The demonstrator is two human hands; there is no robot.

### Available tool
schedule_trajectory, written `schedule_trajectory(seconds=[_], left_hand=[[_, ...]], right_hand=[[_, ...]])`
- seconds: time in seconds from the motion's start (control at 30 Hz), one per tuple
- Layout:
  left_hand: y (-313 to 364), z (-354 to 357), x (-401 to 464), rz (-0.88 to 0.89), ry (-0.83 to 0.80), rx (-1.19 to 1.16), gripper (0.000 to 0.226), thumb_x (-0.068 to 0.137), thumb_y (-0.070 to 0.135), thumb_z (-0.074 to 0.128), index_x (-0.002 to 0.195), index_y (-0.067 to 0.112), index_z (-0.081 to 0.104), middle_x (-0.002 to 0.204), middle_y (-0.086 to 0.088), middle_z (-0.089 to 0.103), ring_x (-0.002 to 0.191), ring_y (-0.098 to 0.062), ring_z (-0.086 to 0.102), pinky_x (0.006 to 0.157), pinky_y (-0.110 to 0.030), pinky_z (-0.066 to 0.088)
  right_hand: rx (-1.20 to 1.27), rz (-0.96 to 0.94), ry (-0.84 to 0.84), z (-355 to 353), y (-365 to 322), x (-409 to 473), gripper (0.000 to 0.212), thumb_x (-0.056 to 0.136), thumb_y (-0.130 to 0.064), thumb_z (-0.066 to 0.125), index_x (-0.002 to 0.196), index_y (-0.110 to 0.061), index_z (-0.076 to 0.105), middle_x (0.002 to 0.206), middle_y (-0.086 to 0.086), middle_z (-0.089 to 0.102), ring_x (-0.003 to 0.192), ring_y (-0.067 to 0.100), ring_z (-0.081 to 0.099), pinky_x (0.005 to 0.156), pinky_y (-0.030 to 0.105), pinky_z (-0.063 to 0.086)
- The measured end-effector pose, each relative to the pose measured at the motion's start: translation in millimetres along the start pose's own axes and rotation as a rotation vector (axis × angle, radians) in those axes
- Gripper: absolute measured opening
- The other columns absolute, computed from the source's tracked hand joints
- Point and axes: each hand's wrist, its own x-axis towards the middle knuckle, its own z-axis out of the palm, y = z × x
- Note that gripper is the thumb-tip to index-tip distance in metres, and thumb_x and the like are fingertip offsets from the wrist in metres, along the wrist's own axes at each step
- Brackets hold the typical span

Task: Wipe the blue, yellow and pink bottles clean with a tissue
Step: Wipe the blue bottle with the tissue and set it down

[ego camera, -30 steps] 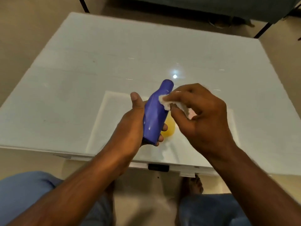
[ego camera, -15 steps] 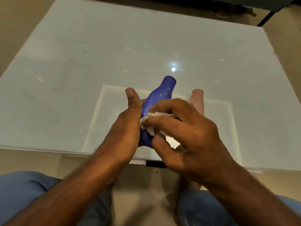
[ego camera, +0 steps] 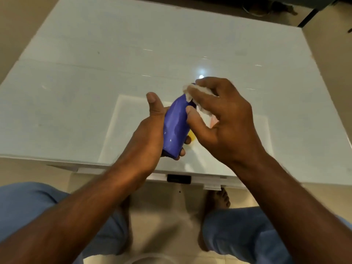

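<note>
Your right hand (ego camera: 224, 119) has slid up from the body to the neck of the blue bottle (ego camera: 176, 126), its grip pinching the tissue (ego camera: 198, 92) there. Your left hand (ego camera: 150, 134) clasps the bottle's base, mid-frame above the table (ego camera: 76, 82). Behind your hands, slivers of the yellow bottle (ego camera: 192, 137) and pink bottle (ego camera: 213, 121) peek out.
</note>
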Motion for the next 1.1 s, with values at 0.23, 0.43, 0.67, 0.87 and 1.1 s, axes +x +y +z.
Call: schedule_trajectory(seconds=[0.23, 0.43, 0.67, 0.87, 1.1], left_hand=[[1.0, 4.1, 3.6, 0.012, -0.031, -0.175, 0.082, 0.087, 0.079, 0.008, 0.103, 0.024, 0.067, 0.088, -0.009, 0.076, 0.079, -0.018, 0.074, 0.076, -0.04, 0.062], [2.5, 0.0, 2.1, 0.01, 0.041, -0.162, 0.082, 0.094, 0.07, -0.002, 0.096, 0.036, 0.073, 0.097, -0.005, 0.079, 0.091, -0.022, 0.077, 0.083, -0.041, 0.062], [0.5, -2.1, 3.8, -0.016, 0.047, -0.179, 0.072, 0.096, 0.068, 0.006, 0.104, 0.032, 0.068, 0.087, -0.004, 0.078, 0.074, -0.021, 0.074, 0.07, -0.037, 0.062], [-2.4, -10.6, 5.3, -0.021, 0.059, -0.179, 0.056, 0.104, 0.059, 0.023, 0.11, 0.027, 0.069, 0.09, -0.003, 0.079, 0.079, -0.019, 0.075, 0.07, -0.036, 0.06], [2.5, -10.9, 1.3, -0.024, 0.059, -0.215, 0.037, 0.108, 0.039, 0.036, 0.099, 0.022, 0.067, 0.08, -0.003, 0.073, 0.072, -0.019, 0.069, 0.07, -0.039, 0.059]], right_hand=[[0.032, -0.209, 0.04, -0.8, -15.3, -9.6, 0.02, 0.096, -0.015, 0.071, 0.112, -0.01, 0.082, 0.12, 0.011, 0.075, 0.109, 0.019, 0.068, 0.101, 0.037, 0.053], [0.11, -0.203, -0.026, -0.1, -16.6, -15.7, 0.022, 0.098, -0.021, 0.07, 0.114, -0.011, 0.082, 0.117, 0.01, 0.074, 0.1, 0.019, 0.071, 0.094, 0.031, 0.051], [0.057, -0.053, 0.078, -2.3, 1.6, -3.8, 0.029, 0.097, -0.019, 0.075, 0.124, -0.011, 0.077, 0.122, 0.01, 0.069, 0.109, 0.014, 0.065, 0.09, 0.044, 0.056], [0.053, -0.258, -0.019, 4.1, -11.7, -11.9, 0.016, 0.098, -0.016, 0.076, 0.112, -0.011, 0.081, 0.113, 0.009, 0.074, 0.102, 0.022, 0.071, 0.088, 0.05, 0.054], [0.089, -0.309, -0.022, -5.8, -13.7, -8.7, 0.01, 0.091, -0.002, 0.076, 0.1, -0.005, 0.081, 0.105, 0.013, 0.074, 0.097, 0.023, 0.068, 0.098, 0.021, 0.044]])
